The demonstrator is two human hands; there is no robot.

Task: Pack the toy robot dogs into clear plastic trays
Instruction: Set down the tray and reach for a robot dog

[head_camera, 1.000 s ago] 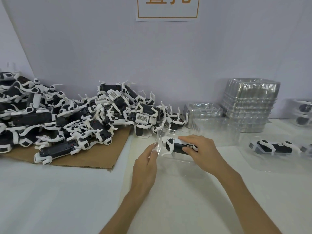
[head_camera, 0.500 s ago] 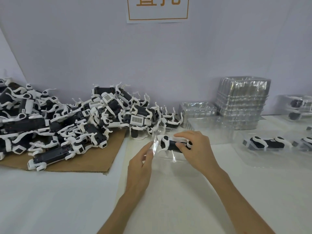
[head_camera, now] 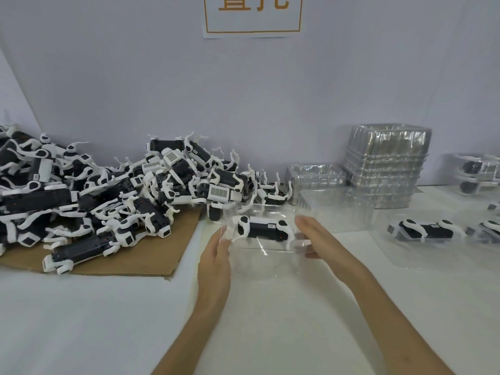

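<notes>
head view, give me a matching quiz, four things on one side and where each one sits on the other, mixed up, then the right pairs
Things:
1. pile of toy dogs
2. tall stack of empty trays
3. tray between the hands
4. paper sign

Places:
A. on the wall, top centre
B. front centre of the table, a dog inside
C. on the brown cardboard, left
D. back right, against the wall

Pairs: 1-C, 2-D, 3-B, 4-A
</notes>
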